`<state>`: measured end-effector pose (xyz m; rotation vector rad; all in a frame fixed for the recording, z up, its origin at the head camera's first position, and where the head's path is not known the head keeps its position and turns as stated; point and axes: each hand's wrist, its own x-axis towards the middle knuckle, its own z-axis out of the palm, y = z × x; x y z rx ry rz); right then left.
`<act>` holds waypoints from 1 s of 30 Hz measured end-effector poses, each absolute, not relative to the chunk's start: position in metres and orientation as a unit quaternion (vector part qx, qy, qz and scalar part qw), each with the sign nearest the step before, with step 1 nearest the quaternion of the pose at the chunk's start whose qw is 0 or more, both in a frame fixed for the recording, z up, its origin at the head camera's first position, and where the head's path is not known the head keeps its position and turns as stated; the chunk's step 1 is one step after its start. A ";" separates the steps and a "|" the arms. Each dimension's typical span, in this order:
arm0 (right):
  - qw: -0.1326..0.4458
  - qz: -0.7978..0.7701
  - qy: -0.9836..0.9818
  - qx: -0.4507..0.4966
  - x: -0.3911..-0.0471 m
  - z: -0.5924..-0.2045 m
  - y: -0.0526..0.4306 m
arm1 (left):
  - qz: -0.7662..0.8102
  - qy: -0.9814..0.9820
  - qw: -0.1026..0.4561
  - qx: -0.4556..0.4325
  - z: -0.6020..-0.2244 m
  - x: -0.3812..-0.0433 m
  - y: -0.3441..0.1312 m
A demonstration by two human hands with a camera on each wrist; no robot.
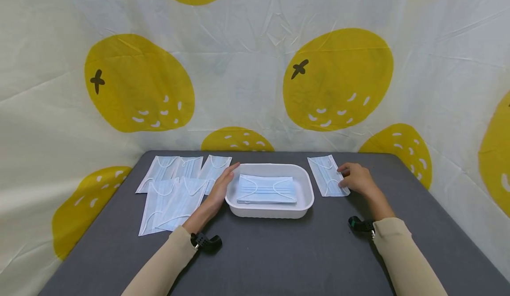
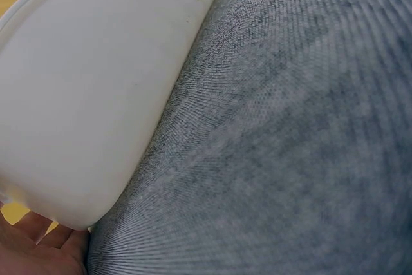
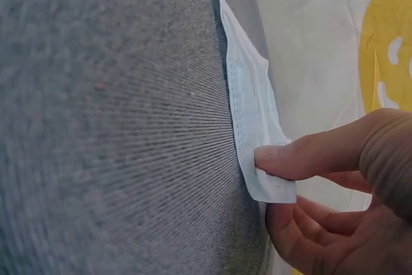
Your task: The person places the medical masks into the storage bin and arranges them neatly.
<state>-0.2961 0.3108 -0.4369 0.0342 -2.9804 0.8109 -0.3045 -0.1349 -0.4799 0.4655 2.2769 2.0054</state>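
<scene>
My right hand point(image 1: 356, 177) pinches the right edge of a light blue face mask point(image 1: 323, 172) between thumb and fingers. In the right wrist view, the thumb lies on top of the mask point(image 3: 248, 104) with fingertips beneath its near end, while the far end stays low over the cloth. My left hand point(image 1: 217, 190) rests with fairly straight fingers along the left side of a white plastic tray point(image 1: 271, 213). Up close in the left wrist view, those fingers touch the tray's outer wall point(image 2: 90, 94). Inside the tray lies a neat stack of face masks point(image 1: 266, 195), ear loops on top.
Several loose masks point(image 1: 163, 198) overlap on the left of the dark grey cloth-covered table point(image 1: 279, 260), close to my left forearm. Behind the table hangs a white curtain point(image 1: 239, 79) with yellow fruit prints. Dark wrist cameras point(image 1: 206, 243) are strapped to both wrists.
</scene>
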 end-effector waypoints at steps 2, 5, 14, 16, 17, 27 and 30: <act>0.025 0.274 -0.961 0.015 -0.296 -0.438 0.312 | 0.652 0.742 0.039 0.151 -0.480 -0.305 -0.135; 0.010 0.317 -0.948 0.020 -0.297 -0.439 0.314 | 0.652 0.742 0.041 0.151 -0.480 -0.305 -0.135; -0.088 0.474 -0.876 0.002 -0.302 -0.441 0.323 | 0.650 0.743 0.045 0.151 -0.479 -0.304 -0.135; -0.094 0.480 -0.872 0.004 -0.302 -0.441 0.323 | 0.650 0.743 0.046 0.151 -0.478 -0.304 -0.135; -0.096 0.481 -0.871 0.005 -0.302 -0.441 0.323 | 0.650 0.743 0.046 0.151 -0.478 -0.304 -0.135; -0.073 0.468 -0.880 0.019 -0.307 -0.444 0.317 | 0.651 0.743 0.046 0.147 -0.477 -0.304 -0.135; -0.072 0.481 -0.874 0.019 -0.307 -0.444 0.313 | 0.652 0.742 0.046 0.147 -0.478 -0.304 -0.136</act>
